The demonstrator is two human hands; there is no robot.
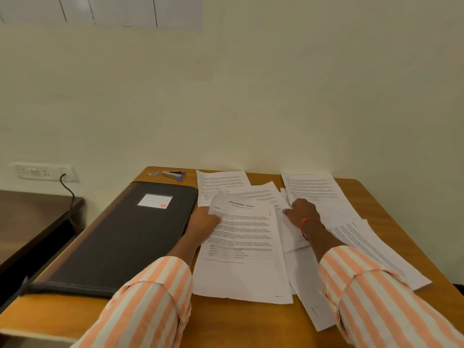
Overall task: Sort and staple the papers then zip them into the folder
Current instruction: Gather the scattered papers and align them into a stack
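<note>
Papers lie spread over the right half of a wooden table, seen from above by the person working on them. The left hand grips the left edge of a titled sheet with a small table printed near its foot. The thumb presses on top, the fingers are tucked beneath, and the sheet's upper left corner lifts off the pile. The right hand rests knuckles up on loose sheets just right of that page. Its fingertips are hidden, so I cannot tell whether it pinches a sheet or only presses down. A red thread circles that wrist, and both arms wear orange-and-white striped sleeves.

One black zip folder lies closed to the left of the papers, its edge touching the left hand, with a white label on its cover. One stapler sits beyond it at the far edge, beside a small clip-like object too blurred to name.

At least six sheets show separately, including a far-left sheet, a far-right sheet and a near-right sheet. Overlaps hide the exact count, and the print is too small to read.

A wall socket with a dark cable sits at left, above a dark side table.
</note>
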